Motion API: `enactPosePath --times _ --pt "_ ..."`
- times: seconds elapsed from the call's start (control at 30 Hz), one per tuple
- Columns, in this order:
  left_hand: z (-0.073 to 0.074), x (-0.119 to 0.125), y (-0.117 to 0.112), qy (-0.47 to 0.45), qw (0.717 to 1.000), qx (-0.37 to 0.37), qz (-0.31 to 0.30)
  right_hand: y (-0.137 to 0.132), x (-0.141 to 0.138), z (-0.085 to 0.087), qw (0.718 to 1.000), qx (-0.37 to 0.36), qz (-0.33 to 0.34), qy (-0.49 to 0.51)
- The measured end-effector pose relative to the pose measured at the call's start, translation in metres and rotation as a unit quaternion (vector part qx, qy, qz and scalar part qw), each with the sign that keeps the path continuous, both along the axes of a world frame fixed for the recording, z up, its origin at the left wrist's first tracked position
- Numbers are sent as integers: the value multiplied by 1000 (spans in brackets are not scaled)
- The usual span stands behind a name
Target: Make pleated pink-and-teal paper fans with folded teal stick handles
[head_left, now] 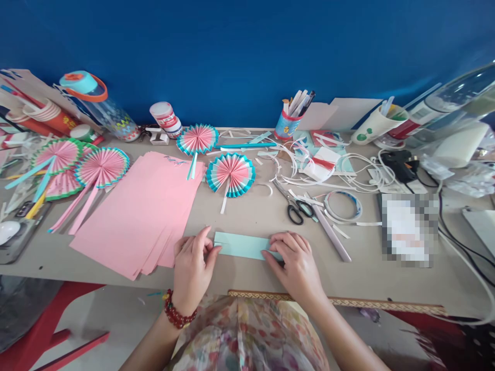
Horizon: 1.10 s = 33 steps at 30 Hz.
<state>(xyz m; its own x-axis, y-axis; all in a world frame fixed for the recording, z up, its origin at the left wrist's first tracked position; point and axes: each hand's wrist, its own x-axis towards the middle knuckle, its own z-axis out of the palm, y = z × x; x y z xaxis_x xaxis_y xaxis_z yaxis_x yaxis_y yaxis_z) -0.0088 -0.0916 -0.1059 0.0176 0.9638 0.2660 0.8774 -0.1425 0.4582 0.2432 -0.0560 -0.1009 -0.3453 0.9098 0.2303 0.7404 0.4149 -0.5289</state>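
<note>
Centrally on the bench (pixel 263 216) lies a mint strip (pixel 243 246); the left hand (pixel 194 263), its grip unclear, touches the nine-o'clock end, the right hand (pixel 297 260) pinches the three-o'clock end. Beyond, pink sheets (pixel 135 216) lie at ten, scissors (pixel 297 204) at two, a fan (pixel 232 167) at twelve.

"Where does this view look from?"
"From the wearer's head, facing forward and down, over the table (pixel 251 219) to the blue wall (pixel 247 56) behind it."
"How near?"
"Within arm's reach: the left hand (pixel 193 268) and right hand (pixel 296 263) show low in the middle, the wearer's clothes (pixel 247 332) below them."
"And how wide?"
"Wide enough for the table's front edge and some floor (pixel 112 312) below it."
</note>
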Motion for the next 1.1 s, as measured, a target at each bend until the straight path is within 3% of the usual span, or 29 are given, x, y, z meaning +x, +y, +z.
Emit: enactPosePath --times 0.97,1.1 --pt "0 -2 2 19 1000 -1 -23 -1 0 3 1000 -17 2 -2" --pt "4 -3 4 62 997 -1 -56 -2 1 1 1000 -17 2 1"
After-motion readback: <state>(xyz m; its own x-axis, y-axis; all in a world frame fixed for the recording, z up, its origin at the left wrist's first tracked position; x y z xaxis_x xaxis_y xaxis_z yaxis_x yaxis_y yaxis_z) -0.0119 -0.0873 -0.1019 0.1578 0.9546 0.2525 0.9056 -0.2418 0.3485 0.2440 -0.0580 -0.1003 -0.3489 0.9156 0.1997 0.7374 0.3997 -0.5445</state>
